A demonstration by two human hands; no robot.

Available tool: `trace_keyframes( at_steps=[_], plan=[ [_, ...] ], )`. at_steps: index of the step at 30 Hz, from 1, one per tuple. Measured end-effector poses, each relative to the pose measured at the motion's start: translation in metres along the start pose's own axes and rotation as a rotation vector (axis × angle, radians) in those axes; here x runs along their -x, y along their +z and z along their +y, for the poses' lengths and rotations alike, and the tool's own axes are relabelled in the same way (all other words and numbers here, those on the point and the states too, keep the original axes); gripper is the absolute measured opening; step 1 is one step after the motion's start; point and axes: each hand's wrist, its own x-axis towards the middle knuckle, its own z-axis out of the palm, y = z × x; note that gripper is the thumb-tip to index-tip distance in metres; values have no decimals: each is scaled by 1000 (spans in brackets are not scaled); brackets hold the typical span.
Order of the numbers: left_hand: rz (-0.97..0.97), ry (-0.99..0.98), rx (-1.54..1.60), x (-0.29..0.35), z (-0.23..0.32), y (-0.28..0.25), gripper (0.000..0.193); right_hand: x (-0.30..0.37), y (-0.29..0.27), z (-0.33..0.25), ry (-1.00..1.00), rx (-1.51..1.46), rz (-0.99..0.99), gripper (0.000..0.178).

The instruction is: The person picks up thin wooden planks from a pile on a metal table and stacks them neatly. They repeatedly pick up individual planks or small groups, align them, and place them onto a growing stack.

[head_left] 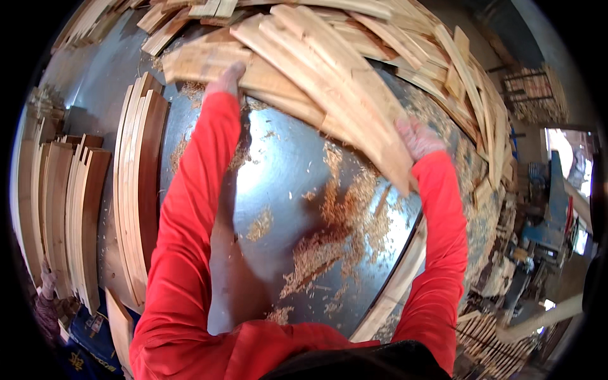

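A bundle of pale wooden slats (316, 69) lies fanned across the far side of a shiny metal table (278, 164). My left hand (227, 79), in a worn glove with a red sleeve, grips the left end of the bundle. On the bundle's right end sits my right hand (418, 138), also gloved and closed over the slat edges. The slats are held a little above the table, tilted down to the right.
A stack of slats on edge (139, 183) stands at the table's left, with more stacks (69, 209) beyond it. Loose slats (468, 82) pile along the far right rim. Sawdust and shavings (335, 234) cover the table. Machinery (557, 209) stands at the right.
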Motion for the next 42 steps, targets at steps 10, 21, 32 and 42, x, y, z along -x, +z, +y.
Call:
trace_keyframes(
  at_steps=[10,21,32,42],
  plan=[
    [-131,-430,-464,291,-124,-44,56,341,65,67,510,179,-154,81],
    [-531,381,-535,267,-1,-54,40,153,-16,44,118,-409,608,80],
    [-150,223,-899,68,-9,179,86,-72,63,18,31,-2071,40,59],
    [-674,2,-1032,255,-62,76,79,131,55,60,-11,-1446,170,59]
  ],
)
